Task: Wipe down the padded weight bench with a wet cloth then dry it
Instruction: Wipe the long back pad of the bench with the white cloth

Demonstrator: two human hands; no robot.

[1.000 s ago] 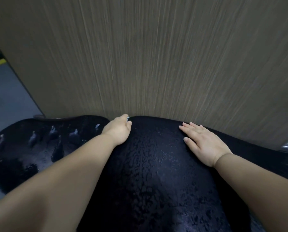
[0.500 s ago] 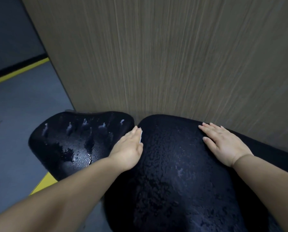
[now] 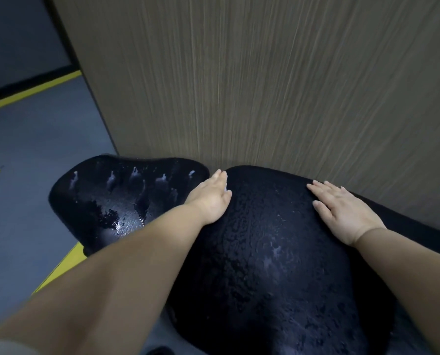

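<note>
Our left hand point(image 3: 210, 199) lies palm down with fingers straight and close together, laid along the left edge of the large bench pad point(image 3: 265, 257), right where it meets the gap to the smaller bench pad point(image 3: 116, 201). A pale scrap point(image 3: 225, 188) peeks out by the fingertips. It may be the corner of a cloth pressed flat under the palm, but we cannot tell, and nothing is curled round or pinched.

Our right hand point(image 3: 344, 213) rests flat on the far right shoulder of the same pad, fingers straight and slightly spread, holding nothing. We judge it is there as a brace, steadying us as we lean over the bench while the left hand works the edge.

Both pads are black and textured. The large 1 is beaded all over with droplets, and the smaller 1 shows runs and a glossy pool near its near edge, so we take the wet pass as largely done and the drying as not yet begun.

Beyond the pads stands a wood-grain wall panel point(image 3: 265, 85), close behind them. To the left is grey floor point(image 3: 34, 149) with a yellow line point(image 3: 29, 92).
</note>
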